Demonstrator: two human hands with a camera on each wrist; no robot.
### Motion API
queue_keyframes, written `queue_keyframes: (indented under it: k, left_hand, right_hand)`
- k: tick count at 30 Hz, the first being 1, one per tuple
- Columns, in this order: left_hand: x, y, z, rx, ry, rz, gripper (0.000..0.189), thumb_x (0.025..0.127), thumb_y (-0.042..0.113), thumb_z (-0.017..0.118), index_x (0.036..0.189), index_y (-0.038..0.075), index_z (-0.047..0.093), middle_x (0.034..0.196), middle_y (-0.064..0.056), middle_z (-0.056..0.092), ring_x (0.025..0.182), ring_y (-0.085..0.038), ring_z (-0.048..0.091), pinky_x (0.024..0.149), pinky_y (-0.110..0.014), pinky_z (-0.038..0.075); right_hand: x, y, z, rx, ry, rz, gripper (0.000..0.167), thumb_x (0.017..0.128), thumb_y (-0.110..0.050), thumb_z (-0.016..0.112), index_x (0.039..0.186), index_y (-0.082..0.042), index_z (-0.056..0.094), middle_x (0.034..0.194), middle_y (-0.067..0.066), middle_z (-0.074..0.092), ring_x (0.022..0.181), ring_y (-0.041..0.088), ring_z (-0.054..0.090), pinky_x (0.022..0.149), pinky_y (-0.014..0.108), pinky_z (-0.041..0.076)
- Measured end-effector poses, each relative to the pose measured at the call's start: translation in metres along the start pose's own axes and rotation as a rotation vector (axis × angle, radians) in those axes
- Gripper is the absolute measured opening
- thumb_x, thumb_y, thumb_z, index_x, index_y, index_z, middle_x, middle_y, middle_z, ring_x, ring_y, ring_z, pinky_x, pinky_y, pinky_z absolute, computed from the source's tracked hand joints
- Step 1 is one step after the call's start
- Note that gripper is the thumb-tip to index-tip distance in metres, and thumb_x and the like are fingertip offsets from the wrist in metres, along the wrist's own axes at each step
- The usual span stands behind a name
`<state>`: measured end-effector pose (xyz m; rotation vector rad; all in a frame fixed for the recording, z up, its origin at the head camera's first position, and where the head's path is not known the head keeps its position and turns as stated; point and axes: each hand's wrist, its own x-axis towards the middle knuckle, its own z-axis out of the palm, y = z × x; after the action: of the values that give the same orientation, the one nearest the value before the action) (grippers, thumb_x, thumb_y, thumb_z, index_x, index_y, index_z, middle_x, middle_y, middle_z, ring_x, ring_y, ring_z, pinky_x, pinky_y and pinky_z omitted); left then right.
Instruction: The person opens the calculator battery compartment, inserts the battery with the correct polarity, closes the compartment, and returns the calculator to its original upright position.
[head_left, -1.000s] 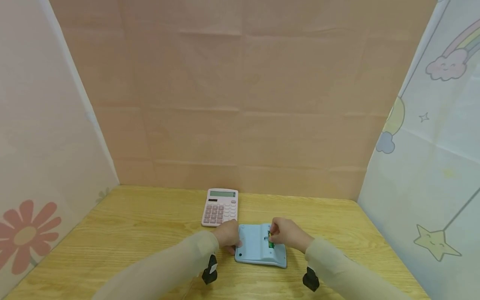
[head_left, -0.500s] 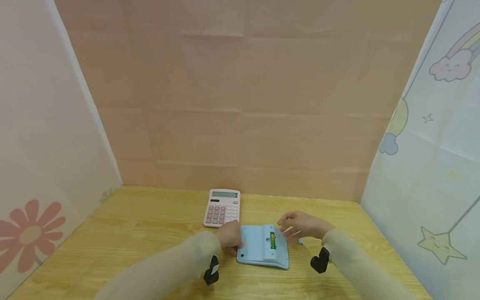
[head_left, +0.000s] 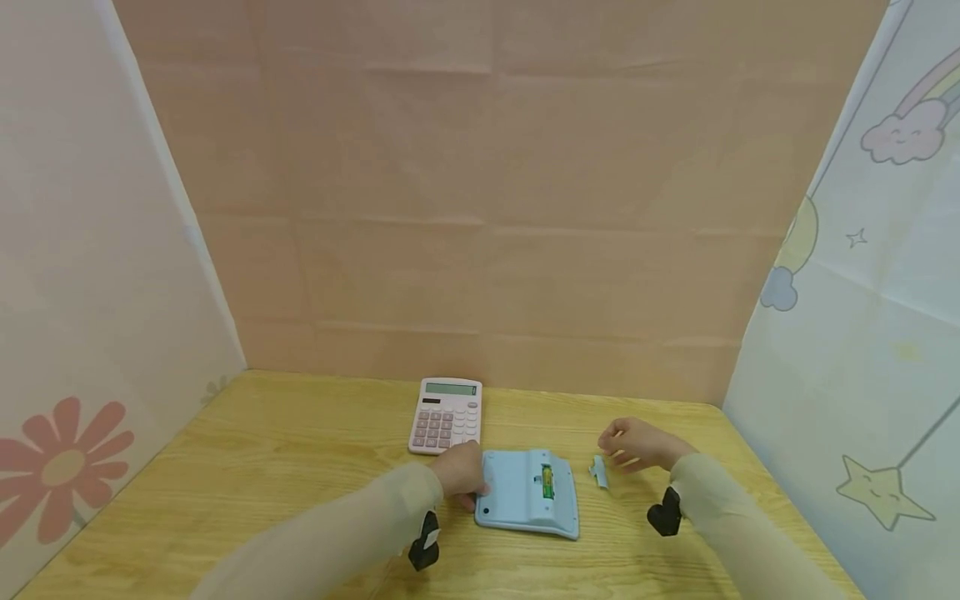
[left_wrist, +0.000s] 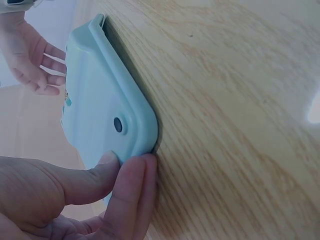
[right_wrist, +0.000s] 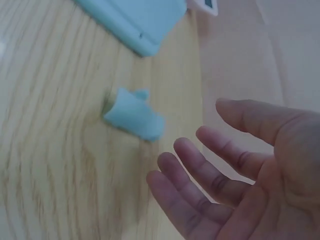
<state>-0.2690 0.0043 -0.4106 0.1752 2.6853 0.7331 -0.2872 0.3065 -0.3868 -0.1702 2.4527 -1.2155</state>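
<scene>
A light blue calculator point(head_left: 510, 492) lies face down on the table, its back upward. In its uncovered battery slot sits a green and yellow battery point(head_left: 548, 482). My left hand point(head_left: 459, 469) pinches the calculator's left edge, thumb on the back and fingers along the side, as the left wrist view shows near a round black foot point(left_wrist: 118, 124). To the right, a small light blue battery cover point(head_left: 599, 472) rests on the wood. My right hand point(head_left: 637, 444) hovers just beside the cover, fingers relaxed and apart, holding nothing; the right wrist view shows a gap between them.
Behind the blue calculator stands a pink calculator point(head_left: 447, 415), face up, its lower corner close to my left hand. The wooden table point(head_left: 322, 433) ends at a tan back wall point(head_left: 480, 208). Patterned white sheets flank both sides.
My right hand has left the battery slot and moved right, over to the battery cover, which now shows fully. The battery shows in its slot. My left hand keeps its hold.
</scene>
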Motion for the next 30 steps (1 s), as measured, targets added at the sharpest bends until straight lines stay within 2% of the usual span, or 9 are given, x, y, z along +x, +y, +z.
queue_keyframes:
  k: [3, 5, 8, 11, 14, 18, 21, 25, 30]
  left_hand:
    - [-0.001, 0.0, -0.001, -0.004, -0.001, 0.002, 0.028, 0.081, 0.005, 0.076, 0.096, -0.005, 0.055, 0.071, -0.013, 0.056, 0.05, -0.018, 0.063, 0.045, -0.023, 0.05]
    - [-0.001, 0.0, -0.001, -0.005, -0.003, 0.002, 0.028, 0.081, 0.005, 0.076, 0.096, -0.005, 0.054, 0.071, -0.013, 0.056, 0.05, -0.019, 0.063, 0.046, -0.024, 0.051]
    - [-0.001, 0.001, -0.002, -0.002, -0.003, -0.003, 0.028, 0.081, 0.005, 0.076, 0.096, -0.004, 0.054, 0.071, -0.013, 0.056, 0.051, -0.019, 0.064, 0.047, -0.025, 0.052]
    - [-0.002, 0.001, -0.002, -0.009, -0.004, -0.013, 0.028, 0.082, 0.004, 0.076, 0.096, -0.004, 0.054, 0.072, -0.013, 0.056, 0.051, -0.019, 0.064, 0.048, -0.025, 0.053]
    - [-0.003, 0.002, -0.003, -0.014, -0.004, -0.023, 0.027, 0.082, 0.005, 0.076, 0.096, -0.004, 0.055, 0.072, -0.013, 0.056, 0.051, -0.019, 0.064, 0.047, -0.025, 0.052]
    - [-0.003, 0.003, -0.002, -0.005, -0.004, -0.029, 0.025, 0.082, 0.005, 0.076, 0.094, -0.003, 0.055, 0.071, -0.012, 0.057, 0.05, -0.018, 0.063, 0.046, -0.024, 0.05]
    - [-0.002, 0.002, -0.002, -0.002, -0.002, -0.027, 0.026, 0.082, 0.006, 0.076, 0.093, -0.003, 0.055, 0.071, -0.012, 0.057, 0.049, -0.017, 0.061, 0.044, -0.022, 0.048]
    - [-0.002, 0.002, -0.001, -0.001, 0.002, -0.022, 0.026, 0.082, 0.006, 0.076, 0.094, -0.003, 0.055, 0.071, -0.012, 0.056, 0.048, -0.016, 0.059, 0.042, -0.021, 0.044]
    - [-0.003, 0.001, -0.001, -0.01, 0.004, -0.006, 0.027, 0.082, 0.006, 0.076, 0.095, -0.004, 0.054, 0.071, -0.012, 0.055, 0.048, -0.016, 0.057, 0.042, -0.022, 0.043]
  right_hand:
    - [0.002, 0.005, 0.0, -0.039, 0.015, 0.008, 0.025, 0.096, -0.011, 0.058, 0.111, 0.007, 0.05, 0.104, 0.017, 0.059, 0.085, 0.024, 0.059, 0.075, 0.041, 0.055]
    - [0.004, 0.007, 0.002, -0.064, 0.015, 0.012, 0.026, 0.094, -0.011, 0.061, 0.11, 0.007, 0.051, 0.093, 0.011, 0.057, 0.073, 0.017, 0.053, 0.067, 0.034, 0.053]
    - [0.007, 0.008, 0.006, -0.067, -0.013, 0.023, 0.026, 0.094, -0.01, 0.061, 0.11, 0.006, 0.049, 0.07, 0.001, 0.045, 0.055, 0.011, 0.035, 0.054, 0.026, 0.04]
    - [0.008, 0.008, 0.01, -0.049, -0.025, 0.068, 0.026, 0.093, -0.009, 0.062, 0.11, 0.003, 0.047, 0.058, -0.003, 0.033, 0.049, 0.009, 0.024, 0.051, 0.025, 0.03]
    - [0.006, 0.006, 0.015, -0.102, -0.014, 0.096, 0.031, 0.09, -0.009, 0.066, 0.111, 0.002, 0.047, 0.064, -0.001, 0.036, 0.053, 0.011, 0.028, 0.052, 0.026, 0.033]
    - [0.004, 0.003, 0.02, -0.186, 0.023, 0.123, 0.036, 0.084, -0.009, 0.073, 0.11, 0.0, 0.049, 0.08, 0.005, 0.043, 0.065, 0.016, 0.038, 0.056, 0.028, 0.041]
    - [0.004, 0.001, 0.023, -0.212, 0.039, 0.135, 0.039, 0.082, -0.007, 0.075, 0.11, -0.001, 0.05, 0.082, 0.006, 0.045, 0.067, 0.017, 0.041, 0.057, 0.028, 0.043]
    - [0.006, -0.001, 0.025, -0.249, 0.053, 0.129, 0.04, 0.079, -0.004, 0.077, 0.11, -0.001, 0.051, 0.083, 0.006, 0.046, 0.065, 0.016, 0.042, 0.056, 0.028, 0.046]
    - [0.007, 0.0, 0.029, -0.257, 0.057, 0.133, 0.042, 0.077, 0.0, 0.078, 0.108, -0.003, 0.05, 0.072, 0.003, 0.045, 0.054, 0.012, 0.036, 0.052, 0.024, 0.042]
